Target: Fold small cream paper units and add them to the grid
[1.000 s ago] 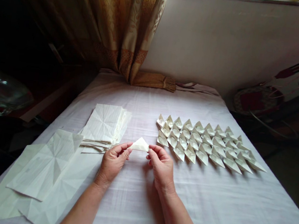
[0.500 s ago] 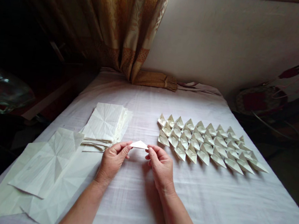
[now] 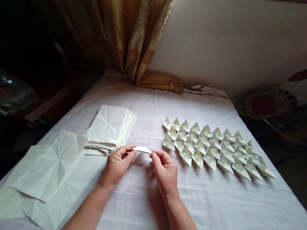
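A small folded piece of white paper [image 3: 143, 149] is stretched between my two hands above the cloth. My left hand [image 3: 118, 162] pinches its left end between thumb and fingers. The right end is pinched the same way by my right hand [image 3: 166, 171]. The paper appears thin and nearly edge-on, with a low peak along its top. To the right stand rows of folded paper boats [image 3: 206, 145], set close together with their points up. Just behind my left hand lies a stack of creased paper sheets [image 3: 109, 126].
Larger creased sheets [image 3: 52, 165] overlap at the left front of the white-covered table [image 3: 213, 215]. A gold curtain [image 3: 142, 33] hangs at the back, its end resting on the cloth. A clear glass object [image 3: 2, 90] is at the far left.
The folded paper has tilted, so its triangular face looks flatter and narrower now. Both hands keep their pinch in nearly the same place. The view has shifted slightly.
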{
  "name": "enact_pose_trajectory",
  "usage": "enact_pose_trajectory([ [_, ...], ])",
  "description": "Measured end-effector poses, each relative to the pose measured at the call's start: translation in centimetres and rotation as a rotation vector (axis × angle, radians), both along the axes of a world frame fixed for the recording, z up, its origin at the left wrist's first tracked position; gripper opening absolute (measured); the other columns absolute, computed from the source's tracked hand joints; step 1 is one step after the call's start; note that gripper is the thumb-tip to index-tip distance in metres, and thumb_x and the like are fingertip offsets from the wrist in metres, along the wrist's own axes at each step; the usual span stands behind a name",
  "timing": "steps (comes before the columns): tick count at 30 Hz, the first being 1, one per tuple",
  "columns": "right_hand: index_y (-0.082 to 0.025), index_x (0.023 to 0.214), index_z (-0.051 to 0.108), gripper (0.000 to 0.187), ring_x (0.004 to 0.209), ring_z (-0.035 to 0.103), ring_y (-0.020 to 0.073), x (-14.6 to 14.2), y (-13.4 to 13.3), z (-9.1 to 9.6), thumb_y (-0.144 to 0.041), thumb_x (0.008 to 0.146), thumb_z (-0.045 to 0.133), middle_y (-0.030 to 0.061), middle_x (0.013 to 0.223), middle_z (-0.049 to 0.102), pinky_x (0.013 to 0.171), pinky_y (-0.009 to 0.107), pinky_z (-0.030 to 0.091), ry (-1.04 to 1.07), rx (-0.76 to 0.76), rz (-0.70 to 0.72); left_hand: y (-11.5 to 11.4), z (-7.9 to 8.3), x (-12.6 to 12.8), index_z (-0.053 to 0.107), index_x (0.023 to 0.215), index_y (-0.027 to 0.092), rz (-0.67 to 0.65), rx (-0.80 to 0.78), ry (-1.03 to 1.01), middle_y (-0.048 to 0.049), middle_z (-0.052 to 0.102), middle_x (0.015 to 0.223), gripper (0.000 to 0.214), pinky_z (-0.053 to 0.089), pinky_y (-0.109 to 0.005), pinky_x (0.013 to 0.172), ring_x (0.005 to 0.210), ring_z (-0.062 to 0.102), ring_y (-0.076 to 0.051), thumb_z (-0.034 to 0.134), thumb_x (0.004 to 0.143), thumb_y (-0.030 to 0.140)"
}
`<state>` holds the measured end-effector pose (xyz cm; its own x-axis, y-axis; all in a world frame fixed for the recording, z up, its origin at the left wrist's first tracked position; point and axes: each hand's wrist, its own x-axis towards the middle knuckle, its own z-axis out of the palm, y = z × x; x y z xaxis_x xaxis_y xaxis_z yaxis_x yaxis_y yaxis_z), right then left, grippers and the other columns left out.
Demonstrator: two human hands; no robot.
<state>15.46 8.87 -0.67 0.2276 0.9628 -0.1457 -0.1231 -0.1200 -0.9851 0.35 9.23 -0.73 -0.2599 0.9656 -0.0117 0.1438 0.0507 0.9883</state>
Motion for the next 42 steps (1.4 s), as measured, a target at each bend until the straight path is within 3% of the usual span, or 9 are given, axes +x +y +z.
enact_pose_trajectory([
  [7, -0.018, 0.073, 0.068, 0.025, 0.058, 0.054, 0.0137, 0.0, 0.0, -0.4, -0.043, 0.074, 0.067, 0.0004, 0.065, 0.065, 0.057, 0.024, 0.045, -0.084, 0.043, 0.005, -0.2, 0.4, 0.1, 0.077, 0.092, 0.017, -0.011, 0.029, 0.094, -0.0014, 0.072, 0.067, 0.03, 0.051, -0.023, 0.057, 0.053, 0.058, -0.012, 0.069, 0.07, 0.036],
  [20, -0.018, 0.073, 0.067, 0.026, 0.052, 0.054, 0.013, 0.0, 0.0, -0.5, -0.043, 0.077, 0.061, -0.0008, 0.06, 0.063, 0.048, 0.022, 0.042, -0.206, 0.097, 0.012, -0.2, 0.1, 0.1, 0.075, 0.097, 0.015, -0.023, 0.023, 0.13, -0.0027, 0.072, 0.074, 0.035, 0.051, -0.023, 0.058, 0.056, 0.059, -0.012, 0.065, 0.072, 0.037],
  [24, -0.018, 0.076, 0.067, 0.026, 0.056, 0.058, 0.0136, -0.1, -0.2, -0.9, -0.04, 0.084, 0.057, 0.0002, 0.064, 0.066, 0.055, 0.023, 0.045, -0.328, 0.183, -0.01, -0.3, 0.2, 0.3, 0.075, 0.095, 0.016, -0.013, -0.003, 0.146, -0.0018, 0.072, 0.074, 0.033, 0.05, -0.021, 0.056, 0.053, 0.057, -0.01, 0.065, 0.071, 0.035],
  [33, -0.019, 0.087, 0.068, 0.018, 0.063, 0.063, 0.0136, 0.3, -0.4, -1.4, -0.026, 0.093, 0.052, 0.0039, 0.077, 0.071, 0.06, 0.023, 0.048, -0.701, 0.554, -0.012, -0.2, 0.1, 0.5, 0.076, 0.099, 0.016, -0.012, -0.142, 0.268, -0.0038, 0.075, 0.075, 0.036, 0.052, -0.025, 0.058, 0.056, 0.064, -0.015, 0.059, 0.072, 0.033],
  [38, -0.019, 0.089, 0.068, 0.017, 0.062, 0.062, 0.013, 0.3, -0.4, -1.4, -0.025, 0.093, 0.053, 0.0036, 0.077, 0.071, 0.06, 0.024, 0.049, -0.749, 0.596, 0.003, -0.3, 0.3, 0.4, 0.076, 0.092, 0.019, -0.015, -0.085, 0.325, -0.0042, 0.077, 0.08, 0.03, 0.055, -0.028, 0.065, 0.062, 0.068, -0.017, 0.061, 0.074, 0.037],
  [42, -0.019, 0.09, 0.069, 0.014, 0.059, 0.062, 0.0126, 0.1, -0.4, -1.4, -0.025, 0.09, 0.056, 0.0036, 0.077, 0.072, 0.059, 0.024, 0.051, -0.67, 0.55, -0.003, -0.6, 0.2, 0.3, 0.077, 0.089, 0.02, 0.013, -0.037, 0.433, -0.0031, 0.077, 0.077, 0.026, 0.053, -0.026, 0.063, 0.062, 0.068, -0.017, 0.06, 0.079, 0.037],
])
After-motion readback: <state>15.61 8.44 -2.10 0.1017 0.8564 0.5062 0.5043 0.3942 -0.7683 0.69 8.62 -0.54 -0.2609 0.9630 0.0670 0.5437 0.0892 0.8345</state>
